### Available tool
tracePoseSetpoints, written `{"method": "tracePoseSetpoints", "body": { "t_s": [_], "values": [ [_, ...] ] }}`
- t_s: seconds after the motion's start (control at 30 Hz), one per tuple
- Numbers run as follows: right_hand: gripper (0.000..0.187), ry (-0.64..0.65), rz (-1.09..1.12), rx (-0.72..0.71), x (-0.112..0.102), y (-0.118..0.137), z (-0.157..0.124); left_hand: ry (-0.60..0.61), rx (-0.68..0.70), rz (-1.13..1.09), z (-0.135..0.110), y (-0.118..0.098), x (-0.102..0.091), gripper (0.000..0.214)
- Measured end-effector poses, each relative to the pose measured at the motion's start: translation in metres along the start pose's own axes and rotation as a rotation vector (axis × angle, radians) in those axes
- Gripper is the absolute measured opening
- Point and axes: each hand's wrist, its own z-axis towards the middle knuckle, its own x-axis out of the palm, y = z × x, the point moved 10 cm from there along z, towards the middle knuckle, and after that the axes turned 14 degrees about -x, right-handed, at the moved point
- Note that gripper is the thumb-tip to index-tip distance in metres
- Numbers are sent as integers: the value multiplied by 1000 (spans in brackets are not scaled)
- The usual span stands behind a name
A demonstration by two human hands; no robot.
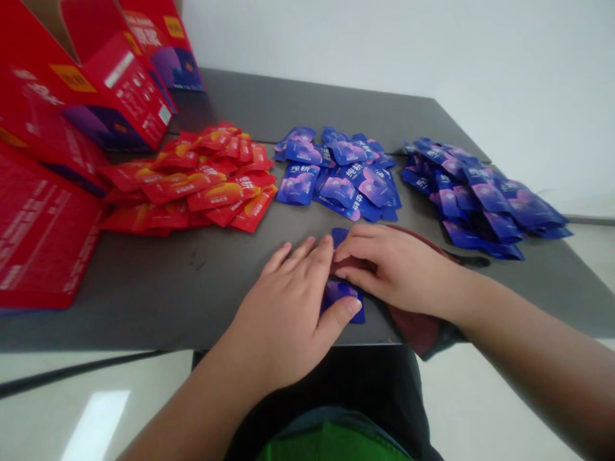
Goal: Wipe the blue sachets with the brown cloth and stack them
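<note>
A blue-purple sachet (343, 293) lies flat near the table's front edge, partly covered by both hands. My left hand (293, 301) rests on its left side, fingers stretched out and the thumb across its lower part. My right hand (389, 262) is curled with thumb and fingers close together over the sachet's middle. Between and beneath those fingers is a reddish-brown, cloth-like piece (418, 330) with a dark edge, which spreads out to the right under the wrist. Its exact kind I cannot make out.
Red sachets (206, 179) are heaped at the left beside open red boxes (120, 89). Blue-purple sachets form a middle pile (355, 176) and a right pile (480, 198). The grey table (307, 99) has a seam and meets a white wall behind.
</note>
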Motion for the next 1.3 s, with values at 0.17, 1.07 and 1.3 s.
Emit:
{"method": "tracePoseSetpoints", "body": {
  "t_s": [0.17, 1.07, 1.3],
  "values": [
    [15, -57, -133, 104, -6, -24, -1, -4, -14, 12, 2, 1, 1, 76],
    [13, -126, -184, 193, -11, -27, -11, -290, 146, 99, -53, -43, 3, 44],
    [15, -179, -122, 178, -17, -22, -13, -254, 126, 222, -61, -53, 19, 46]
  ]
}}
